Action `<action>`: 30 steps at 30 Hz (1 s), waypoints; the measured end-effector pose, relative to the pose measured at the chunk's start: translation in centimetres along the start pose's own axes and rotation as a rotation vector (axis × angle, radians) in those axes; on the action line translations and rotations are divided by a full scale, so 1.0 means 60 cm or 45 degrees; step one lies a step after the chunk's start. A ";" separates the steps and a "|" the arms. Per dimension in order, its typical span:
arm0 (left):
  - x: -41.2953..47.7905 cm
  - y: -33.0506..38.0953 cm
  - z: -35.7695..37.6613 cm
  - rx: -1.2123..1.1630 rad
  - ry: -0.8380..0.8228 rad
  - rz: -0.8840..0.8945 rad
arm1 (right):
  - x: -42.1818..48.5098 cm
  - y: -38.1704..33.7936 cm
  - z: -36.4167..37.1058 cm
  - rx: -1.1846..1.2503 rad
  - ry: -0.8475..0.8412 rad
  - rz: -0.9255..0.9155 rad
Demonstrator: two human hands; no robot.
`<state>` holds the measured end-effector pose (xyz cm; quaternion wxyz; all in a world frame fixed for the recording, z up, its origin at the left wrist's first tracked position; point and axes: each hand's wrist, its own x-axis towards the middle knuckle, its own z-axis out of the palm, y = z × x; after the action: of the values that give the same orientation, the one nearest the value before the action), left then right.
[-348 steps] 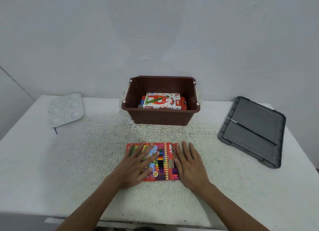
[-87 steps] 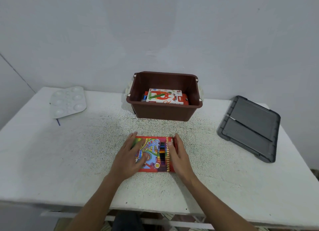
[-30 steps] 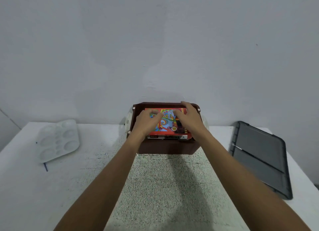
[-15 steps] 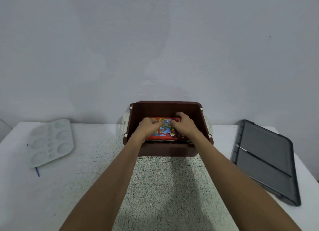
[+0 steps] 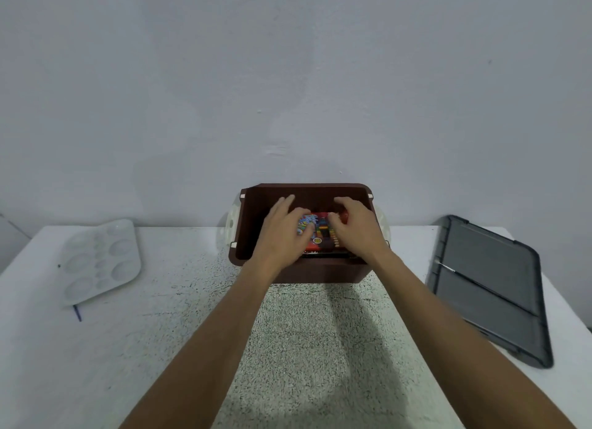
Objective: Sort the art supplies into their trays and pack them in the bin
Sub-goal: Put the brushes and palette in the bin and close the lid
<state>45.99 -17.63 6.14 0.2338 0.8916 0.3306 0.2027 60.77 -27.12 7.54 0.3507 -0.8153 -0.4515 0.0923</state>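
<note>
Since half a second ago the left hand has stretched its fingers out toward the far wall of the bin, and the right hand has slid to the right end of the box. The box itself has come off the table's near edge, where I saw it about three seconds back. It lies flat inside the bin, printed face up, between my two hands. The left hand lies over its left part with straight, slightly spread fingers resting on the cover. The right hand is bent, thumb on the top face and fingers curled over the far right corner, so it holds that corner. How firmly, I cannot tell. A dark strip of something else shows under the box's near side. The bin stands at the middle of the table's far edge, against the wall. A white palette sits near the far left corner with a blue brush tip poking out from under its near side. The grey lid lies flat along the right edge, well apart from the bin. The table is white and speckled.
</note>
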 end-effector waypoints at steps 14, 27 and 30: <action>-0.167 0.056 0.128 0.244 0.199 0.713 | -0.136 0.140 -0.159 0.162 0.391 0.157; -0.231 0.030 0.229 0.338 -0.313 0.408 | -0.193 0.327 -0.194 -0.494 -0.012 0.508; -0.244 0.026 0.238 0.331 -0.353 0.363 | -0.204 0.353 -0.185 -0.637 -0.188 0.485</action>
<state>43.89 -32.76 -7.59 0.1292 0.9712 0.1896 0.0648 73.14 -49.68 -0.15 0.0822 -0.9371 -0.3236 0.1014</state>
